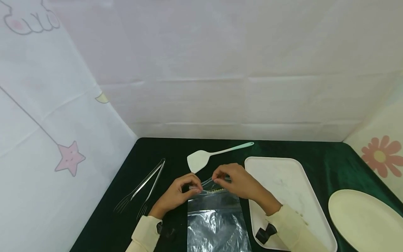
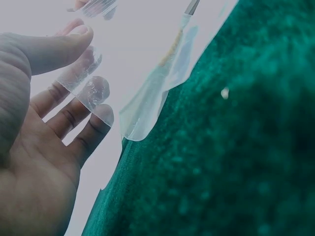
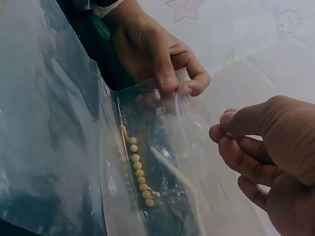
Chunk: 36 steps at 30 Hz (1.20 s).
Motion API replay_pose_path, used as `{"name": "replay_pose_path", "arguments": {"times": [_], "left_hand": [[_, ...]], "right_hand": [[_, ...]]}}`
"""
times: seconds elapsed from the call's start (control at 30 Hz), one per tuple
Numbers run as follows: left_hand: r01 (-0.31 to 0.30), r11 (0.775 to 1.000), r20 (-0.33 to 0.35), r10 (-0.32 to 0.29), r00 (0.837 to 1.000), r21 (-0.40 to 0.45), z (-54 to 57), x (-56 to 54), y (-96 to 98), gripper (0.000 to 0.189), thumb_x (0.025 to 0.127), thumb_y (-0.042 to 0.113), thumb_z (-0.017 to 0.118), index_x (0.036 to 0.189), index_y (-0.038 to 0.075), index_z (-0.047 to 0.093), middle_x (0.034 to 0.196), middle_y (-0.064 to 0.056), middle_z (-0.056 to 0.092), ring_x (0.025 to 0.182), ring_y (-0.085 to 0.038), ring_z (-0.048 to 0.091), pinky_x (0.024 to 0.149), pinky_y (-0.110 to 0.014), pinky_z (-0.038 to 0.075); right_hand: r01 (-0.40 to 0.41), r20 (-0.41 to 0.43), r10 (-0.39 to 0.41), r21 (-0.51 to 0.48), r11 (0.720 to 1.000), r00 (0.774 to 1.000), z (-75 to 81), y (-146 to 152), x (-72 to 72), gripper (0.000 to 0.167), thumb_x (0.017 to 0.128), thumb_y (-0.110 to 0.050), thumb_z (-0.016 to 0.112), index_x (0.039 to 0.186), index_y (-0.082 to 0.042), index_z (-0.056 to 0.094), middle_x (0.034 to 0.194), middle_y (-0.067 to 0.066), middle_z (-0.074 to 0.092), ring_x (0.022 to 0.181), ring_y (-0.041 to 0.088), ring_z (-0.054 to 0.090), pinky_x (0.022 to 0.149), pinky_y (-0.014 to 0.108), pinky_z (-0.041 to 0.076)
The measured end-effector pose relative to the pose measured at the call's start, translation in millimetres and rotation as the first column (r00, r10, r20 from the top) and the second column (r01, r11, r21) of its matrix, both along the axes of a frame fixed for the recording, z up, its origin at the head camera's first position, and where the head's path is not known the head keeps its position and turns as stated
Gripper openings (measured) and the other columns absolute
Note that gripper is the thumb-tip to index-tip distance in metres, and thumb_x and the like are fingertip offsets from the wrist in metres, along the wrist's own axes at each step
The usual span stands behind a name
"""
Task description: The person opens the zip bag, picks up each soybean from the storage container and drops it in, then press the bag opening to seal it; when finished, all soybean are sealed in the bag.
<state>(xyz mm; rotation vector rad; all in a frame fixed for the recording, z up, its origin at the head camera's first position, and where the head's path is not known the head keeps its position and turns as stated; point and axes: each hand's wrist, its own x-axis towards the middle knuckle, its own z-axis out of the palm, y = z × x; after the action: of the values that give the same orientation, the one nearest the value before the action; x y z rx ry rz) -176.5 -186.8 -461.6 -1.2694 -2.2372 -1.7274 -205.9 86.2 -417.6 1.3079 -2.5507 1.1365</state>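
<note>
A clear plastic zip bag (image 1: 217, 224) hangs between both hands, its mouth spread apart at the top. My left hand (image 1: 180, 194) pinches the left side of the mouth between thumb and fingers; in the left wrist view the film lies across the other fingers (image 2: 91, 132). At the far side of the mouth, my right hand (image 1: 237, 180) has thumb and forefinger together on the bag's edge; the exact contact is hard to see. A row of round pale-yellow beads (image 3: 140, 173) shows through the film in the right wrist view.
Metal tongs with wire ends (image 1: 143, 183) lie left of the bag on the dark green cloth (image 1: 126, 168). Behind the hands rests a white spatula (image 1: 198, 160) with a mint handle. A white tray (image 1: 280, 175) and a cream plate (image 1: 362, 213) sit to the right.
</note>
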Motion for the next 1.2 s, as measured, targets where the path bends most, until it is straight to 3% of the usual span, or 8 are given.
{"name": "replay_pose_path", "arguments": {"times": [0.13,0.3,0.37,0.53,0.7,0.83,1.2], "left_hand": [[-0.005,1.000,-0.005,0.005,1.000,-0.003,0.4,0.2,2.0,0.018,0.091,-0.015,0.063,0.102,-0.001,0.067,0.101,-0.013,0.062,0.086,-0.020,0.057,0.078,-0.032,0.050],[-0.015,1.000,-0.005,0.015,1.000,-0.004,0.5,1.6,1.0,0.018,0.091,-0.015,0.063,0.102,-0.001,0.067,0.101,-0.013,0.063,0.086,-0.019,0.056,0.078,-0.032,0.050],[-0.019,1.000,-0.001,0.019,1.000,-0.005,0.5,2.3,0.4,0.018,0.091,-0.014,0.062,0.102,-0.001,0.068,0.102,-0.013,0.063,0.086,-0.019,0.056,0.078,-0.032,0.050],[-0.027,1.000,0.006,0.027,1.000,-0.007,0.8,3.9,-0.5,0.018,0.091,-0.014,0.062,0.102,-0.001,0.068,0.102,-0.013,0.063,0.086,-0.020,0.056,0.078,-0.032,0.049],[-0.025,1.000,-0.001,0.025,1.000,-0.003,0.2,3.7,-0.1,0.018,0.091,-0.014,0.062,0.102,-0.001,0.067,0.101,-0.014,0.062,0.086,-0.019,0.056,0.078,-0.032,0.049],[-0.016,1.000,-0.006,0.016,1.000,0.001,-0.1,2.7,-0.6,0.018,0.092,-0.015,0.061,0.102,-0.001,0.067,0.102,-0.014,0.062,0.087,-0.020,0.056,0.079,-0.032,0.049],[-0.012,1.000,0.007,0.012,1.000,0.009,-2.5,2.5,-1.5,0.018,0.092,-0.013,0.061,0.103,0.000,0.067,0.103,-0.013,0.062,0.087,-0.019,0.056,0.080,-0.032,0.049]], "right_hand": [[0.040,-0.023,-0.040,-0.010,0.999,0.999,0.5,17,0.7,0.008,0.097,-0.019,0.070,0.105,-0.019,0.069,0.098,-0.016,0.066,0.083,0.001,0.060,0.073,0.036,0.054],[0.151,-0.104,-0.144,0.064,0.986,0.984,9.2,52,5.8,0.011,0.095,-0.017,0.073,0.103,-0.024,0.068,0.093,-0.021,0.062,0.083,0.001,0.058,0.097,0.047,0.042],[0.197,-0.143,-0.181,0.104,0.975,0.973,13.9,68,10.2,0.013,0.093,-0.016,0.075,0.100,-0.024,0.069,0.091,-0.022,0.061,0.082,0.002,0.057,0.102,0.051,0.034],[0.257,-0.158,-0.224,0.238,0.937,0.962,21.2,112,23.4,0.020,0.088,-0.013,0.079,0.094,-0.028,0.068,0.086,-0.023,0.060,0.079,0.000,0.055,0.093,0.052,0.033],[0.250,-0.099,-0.230,0.410,0.877,0.968,22.5,148,36.9,0.023,0.086,-0.012,0.080,0.087,-0.030,0.066,0.077,-0.025,0.055,0.071,-0.004,0.049,0.084,0.047,0.034],[0.224,-0.065,-0.221,0.490,0.842,0.973,16.0,165,42.5,0.026,0.084,-0.009,0.081,0.082,-0.030,0.065,0.071,-0.024,0.051,0.066,-0.002,0.045,0.080,0.044,0.034],[0.184,-0.003,-0.218,0.549,0.815,0.976,-9.2,183,50.1,0.033,0.080,-0.011,0.083,0.077,-0.032,0.059,0.066,-0.021,0.044,0.066,-0.001,0.043,0.077,0.043,0.033]]}}
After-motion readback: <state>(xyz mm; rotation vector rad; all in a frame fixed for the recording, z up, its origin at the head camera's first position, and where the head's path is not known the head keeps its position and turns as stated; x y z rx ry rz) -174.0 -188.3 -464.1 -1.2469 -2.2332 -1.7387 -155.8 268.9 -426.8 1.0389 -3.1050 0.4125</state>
